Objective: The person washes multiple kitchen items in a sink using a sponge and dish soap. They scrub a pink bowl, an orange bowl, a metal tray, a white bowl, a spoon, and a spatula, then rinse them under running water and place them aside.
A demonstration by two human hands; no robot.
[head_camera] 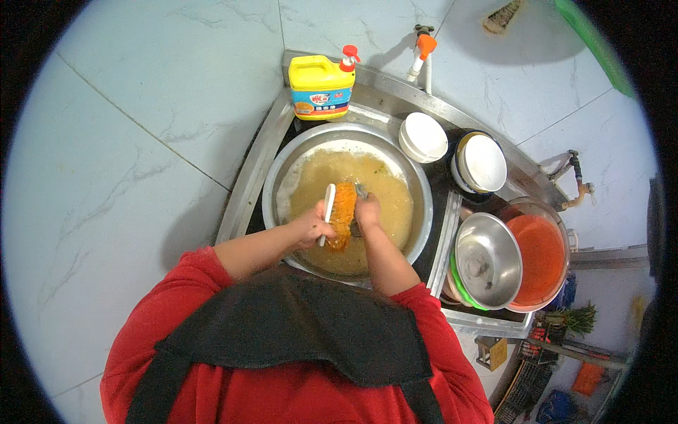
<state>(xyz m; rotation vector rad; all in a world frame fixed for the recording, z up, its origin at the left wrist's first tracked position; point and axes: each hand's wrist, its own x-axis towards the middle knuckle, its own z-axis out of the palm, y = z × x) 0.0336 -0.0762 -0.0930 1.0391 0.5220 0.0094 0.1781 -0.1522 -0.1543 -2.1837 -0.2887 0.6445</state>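
Observation:
A large metal basin (269, 180) holds cloudy, foamy yellowish water. Over it my left hand (312, 227) grips a white dish (329, 204), seen almost edge-on and tilted upright. Just right of the dish is an orange, rough-textured thing (345, 212), perhaps a scrubbing mesh. Its right side meets my right hand (367, 211), whose fingers are curled on its far edge, where a small grey piece shows. How the orange and grey parts join is hidden by the hand.
Behind the basin stand a yellow detergent jug (322, 87) and white bowls (424, 137). More stacked bowls (484, 161), a steel bowl (487, 259) and a red-orange basin (536, 259) are at right. Two taps (424, 46) (580, 185) project from the wall.

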